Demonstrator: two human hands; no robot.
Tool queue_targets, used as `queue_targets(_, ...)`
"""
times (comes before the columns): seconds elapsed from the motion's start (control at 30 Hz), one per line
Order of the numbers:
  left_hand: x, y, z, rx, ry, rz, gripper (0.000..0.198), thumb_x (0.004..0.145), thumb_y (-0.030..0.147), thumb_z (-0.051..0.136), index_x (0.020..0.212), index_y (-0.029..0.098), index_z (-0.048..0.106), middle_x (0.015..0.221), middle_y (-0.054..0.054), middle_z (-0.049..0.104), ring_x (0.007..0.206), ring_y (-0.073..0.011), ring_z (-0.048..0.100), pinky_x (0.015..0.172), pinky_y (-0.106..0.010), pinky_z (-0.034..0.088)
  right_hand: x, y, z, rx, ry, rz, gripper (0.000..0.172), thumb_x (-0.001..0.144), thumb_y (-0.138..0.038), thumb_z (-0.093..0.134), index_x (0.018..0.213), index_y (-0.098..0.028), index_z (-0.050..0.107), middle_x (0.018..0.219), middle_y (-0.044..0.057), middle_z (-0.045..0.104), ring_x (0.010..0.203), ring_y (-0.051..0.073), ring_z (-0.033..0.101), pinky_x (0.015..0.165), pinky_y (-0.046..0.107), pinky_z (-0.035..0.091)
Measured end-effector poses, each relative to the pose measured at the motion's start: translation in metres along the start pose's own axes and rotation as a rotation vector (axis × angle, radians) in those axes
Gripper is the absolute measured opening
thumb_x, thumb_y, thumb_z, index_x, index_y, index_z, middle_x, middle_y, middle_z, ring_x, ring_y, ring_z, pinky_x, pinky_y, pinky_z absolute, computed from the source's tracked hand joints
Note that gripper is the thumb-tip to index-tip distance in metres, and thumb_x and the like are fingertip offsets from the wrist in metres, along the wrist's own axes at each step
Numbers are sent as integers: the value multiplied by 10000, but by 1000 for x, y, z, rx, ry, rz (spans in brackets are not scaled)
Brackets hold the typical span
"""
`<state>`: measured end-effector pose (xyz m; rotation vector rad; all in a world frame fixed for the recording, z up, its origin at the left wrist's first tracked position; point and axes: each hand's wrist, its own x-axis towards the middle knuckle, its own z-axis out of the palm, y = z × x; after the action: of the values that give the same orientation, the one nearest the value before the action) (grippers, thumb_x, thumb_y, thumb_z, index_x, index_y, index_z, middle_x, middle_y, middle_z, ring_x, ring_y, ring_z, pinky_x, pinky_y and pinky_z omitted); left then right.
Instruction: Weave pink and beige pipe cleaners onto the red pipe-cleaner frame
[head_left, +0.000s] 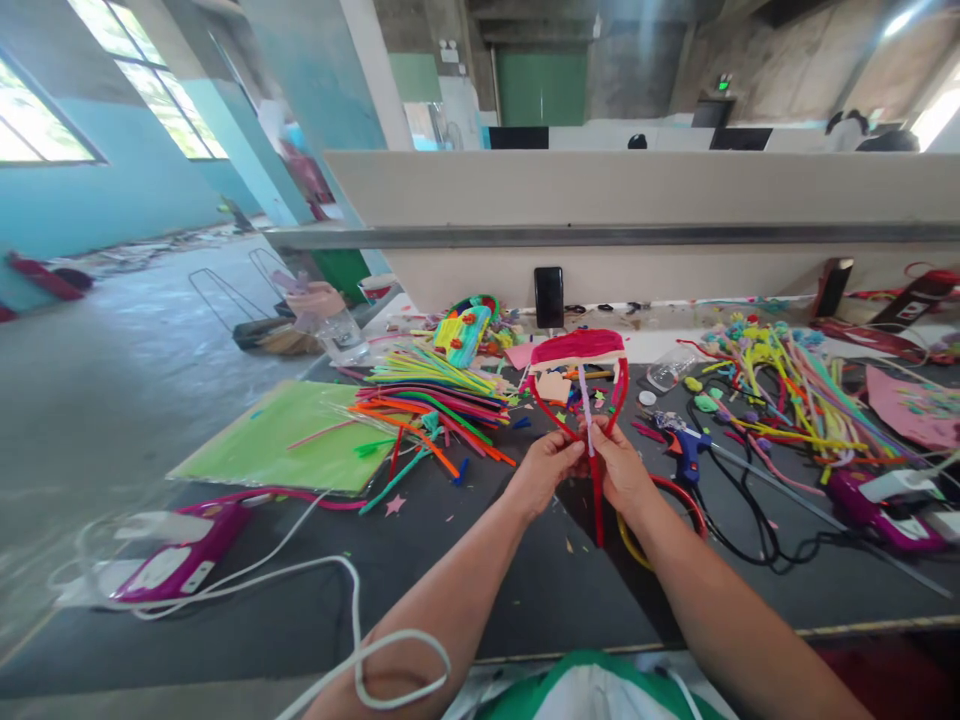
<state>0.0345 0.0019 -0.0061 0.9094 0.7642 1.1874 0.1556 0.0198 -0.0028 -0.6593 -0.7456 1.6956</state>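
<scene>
Both my hands hold a pipe-cleaner craft (577, 347) above the dark tabletop, its wide red and pink top pointing away from me. Red pipe cleaners slope down from the two sides of that top, and a pale lilac one (586, 400) runs down the middle. My left hand (551, 465) pinches the lower left part where the strands meet. On the other side, my right hand (619, 462) grips the same junction with closed fingers. A red tail (598, 510) hangs below the hands. Beneath my right wrist lies a red and yellow ring (679, 490), partly covered.
Left of my hands are a pile of coloured pipe cleaners (442, 400) and a green sheet in plastic (277, 435). A blue glue gun (688, 450) lies right, near more pipe cleaners (795, 380). Purple power strips (187, 550) with cables and a phone (549, 297) are also there.
</scene>
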Motion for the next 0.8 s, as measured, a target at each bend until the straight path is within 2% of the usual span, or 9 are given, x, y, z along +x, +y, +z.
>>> queue_targets(0.13, -2, -4, 4, 74, -70, -13, 326, 692, 310, 754, 917, 103, 640, 820, -36, 648, 712, -126, 601, 723, -280, 475, 2, 2, -2, -13, 35, -68, 227, 685, -339, 756, 855, -239, 643, 804, -41, 634, 658, 88, 539, 598, 220, 433)
queue_targets(0.27, -2, -6, 8, 134, -14, 28, 291, 677, 298, 761, 863, 104, 648, 735, -5, 646, 650, -98, 561, 678, -233, 430, 3, 4, -4, -37, 34, -60, 229, 682, -329, 761, 865, -241, 656, 840, -35, 647, 691, 88, 539, 630, 218, 424)
queue_targets(0.47, -2, -6, 13, 234, 57, 13, 255, 694, 337, 730, 709, 100, 638, 579, 22, 592, 524, -77, 487, 566, -212, 379, 3, 3, -3, -42, 70, -16, 279, 642, -330, 784, 857, -225, 640, 796, -40, 633, 626, 80, 504, 557, 212, 384)
queue_targets(0.57, -2, -6, 13, 269, 87, 24, 257, 693, 338, 725, 660, 102, 626, 538, 26, 575, 487, -71, 464, 534, -207, 359, 2, 3, -2, -46, 78, 6, 286, 639, -334, 784, 852, -223, 627, 706, -52, 597, 550, 73, 463, 495, 214, 350)
queue_targets(0.7, -2, -7, 10, 271, 68, 17, 260, 696, 343, 724, 671, 102, 630, 562, 7, 606, 506, -82, 496, 540, -209, 369, 0, 3, -1, -71, 24, 20, 264, 686, -362, 750, 871, -225, 619, 612, -62, 544, 455, 62, 391, 404, 205, 267)
queue_targets(0.8, -2, -4, 6, 246, 47, 34, 252, 708, 342, 719, 721, 100, 651, 631, -15, 643, 549, -91, 534, 574, -214, 401, 2, -1, -1, -39, -61, 23, 284, 729, -376, 713, 958, -238, 617, 703, -37, 601, 470, 71, 426, 387, 200, 280)
